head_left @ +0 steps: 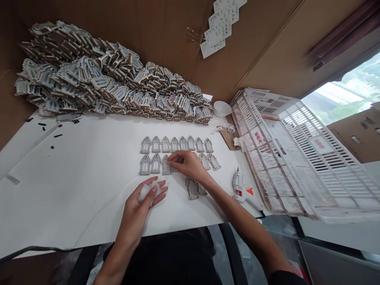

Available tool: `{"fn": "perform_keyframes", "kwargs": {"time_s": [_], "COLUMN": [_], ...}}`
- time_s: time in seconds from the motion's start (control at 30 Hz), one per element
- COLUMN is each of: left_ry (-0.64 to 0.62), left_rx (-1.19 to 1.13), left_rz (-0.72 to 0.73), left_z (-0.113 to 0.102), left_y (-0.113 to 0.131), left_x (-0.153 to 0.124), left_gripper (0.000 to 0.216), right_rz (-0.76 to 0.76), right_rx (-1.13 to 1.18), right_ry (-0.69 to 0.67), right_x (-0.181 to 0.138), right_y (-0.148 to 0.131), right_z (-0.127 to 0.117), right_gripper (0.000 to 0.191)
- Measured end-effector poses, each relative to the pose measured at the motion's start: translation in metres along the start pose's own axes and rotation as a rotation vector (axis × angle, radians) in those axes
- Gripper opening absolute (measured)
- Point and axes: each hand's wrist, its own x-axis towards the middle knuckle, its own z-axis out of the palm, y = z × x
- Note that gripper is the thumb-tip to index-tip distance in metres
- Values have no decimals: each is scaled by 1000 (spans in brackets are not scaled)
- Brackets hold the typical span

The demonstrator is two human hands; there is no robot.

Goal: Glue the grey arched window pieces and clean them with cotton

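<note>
My left hand (pixel 145 198) is palm up above the front of the table, its thumb closed over several frosted, translucent white pieces (pixel 144 192). My right hand (pixel 187 164) reaches over the front row of small grey arched window frames (pixel 155 163). Its thumb and forefinger pinch at the third frame (pixel 165 165) from the left; what lies between the fingertips is too small to make out. The hand hides the middle of that row. Behind it runs a second row of the same frames (pixel 165 144). More frames (pixel 192 189) lie under my right forearm.
A long heap of arched frames (pixel 118 91) lines the back of the white table (pixel 74 170). At the right are a hot glue gun (pixel 238 185), a white bowl (pixel 222 109) and a big white plastic crate (pixel 261 146). Small black bits (pixel 58 136) lie at left.
</note>
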Motion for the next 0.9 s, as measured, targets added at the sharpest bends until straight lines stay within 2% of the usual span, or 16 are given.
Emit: {"fn": "perform_keyframes", "kwargs": {"time_s": [0.1,0.27,0.4,0.5,0.73,0.9], "left_ry": [-2,-1,-11,-4,73,185], "left_rx": [6,34,104,131,115,21], "left_rz": [1,16,68,97,118,129], "left_z": [-1,-2,-1,0,-5,-18], "left_y": [-1,-3,-5,-4,-1,5], "left_x": [1,1,1,0,2,1], "left_gripper": [67,69,72,71,74,71], "right_rz": [23,42,0,4,23,-28], "right_rx": [-68,-173,-98,-38,106,106], "right_ry": [-7,37,-147,-199,-220,-106], "right_x": [-1,-23,-48,-54,-35,-8], "right_y": [-3,-25,-40,-38,-27,-27], "right_z": [-2,-9,-5,3,10,13], "right_gripper": [2,15,15,19,22,22]}}
